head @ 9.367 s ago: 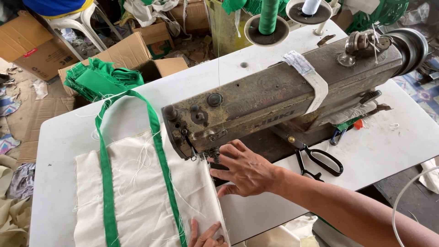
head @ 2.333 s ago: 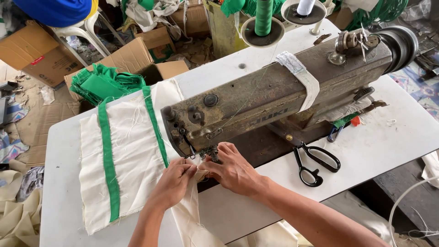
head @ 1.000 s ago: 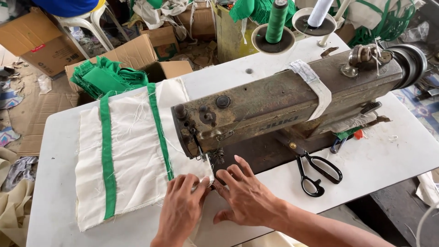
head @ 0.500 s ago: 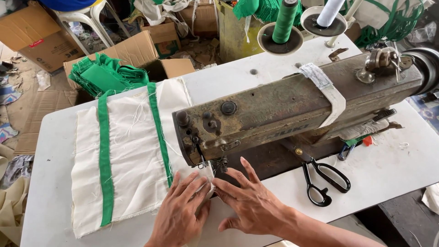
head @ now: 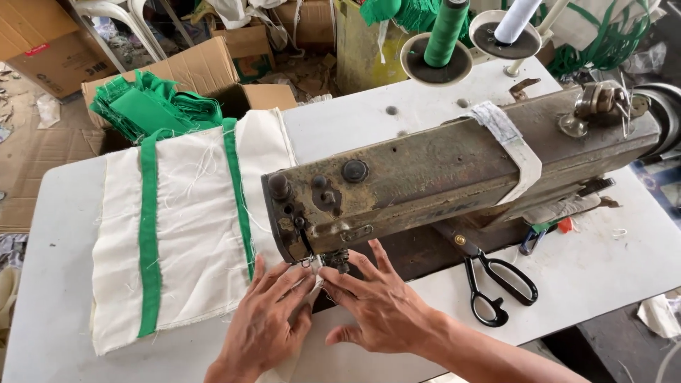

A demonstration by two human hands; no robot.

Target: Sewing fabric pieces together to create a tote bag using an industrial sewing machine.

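Cream cloth (head: 191,241) with two green bands (head: 148,241) sewn along it lies flat on the white table (head: 64,213), its near right corner drawn in under the head of the old sewing machine (head: 454,170). The left hand (head: 266,323) rests palm down on that corner, fingers spread and flat, gripping nothing; it seems to press the fabric so it lies smooth as it meets the needle. The right hand (head: 379,305) lies just beside it, also open and flat, its fingertips touching the cloth right at the presser foot (head: 328,261), probably to keep the edge in line. Neither hand is clenched. The bulk of the cloth spreads to the left of the machine, well clear of the needle, likely so its weight does not drag on the seam. One pair of black-handled scissors (head: 496,284) lies on the table to the right of the hands, within easy reach. Two spools stand on the stand behind the machine: a green one (head: 447,32) and a white one (head: 516,20). One pile of folded green strips (head: 152,106) sits at the far edge of the table, touching the far end of the cloth. Behind it, an open cardboard box (head: 198,67) stands on the floor.
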